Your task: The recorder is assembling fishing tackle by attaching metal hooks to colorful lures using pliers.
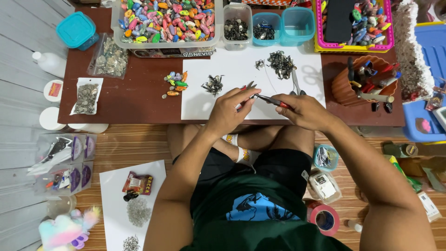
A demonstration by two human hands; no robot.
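Note:
My left hand (229,110) pinches a small lure-like piece with a red tip over the white sheet (200,93) on the low brown table (139,93). My right hand (302,109) grips red-handled pliers (272,99), whose jaws meet the piece held by the left fingers. A small heap of dark metal hooks (213,85) lies just left of my hands, and a larger heap (280,62) sits further back. Several coloured fishing lures (175,82) lie on the table beside the sheet.
At the back stand a clear tub of coloured lures (166,21), small tubs of hooks (237,29), teal tubs (297,23) and a pink tray (353,25). An orange tool basket (360,79) is right. Tape (325,218), bags and packets lie on the floor.

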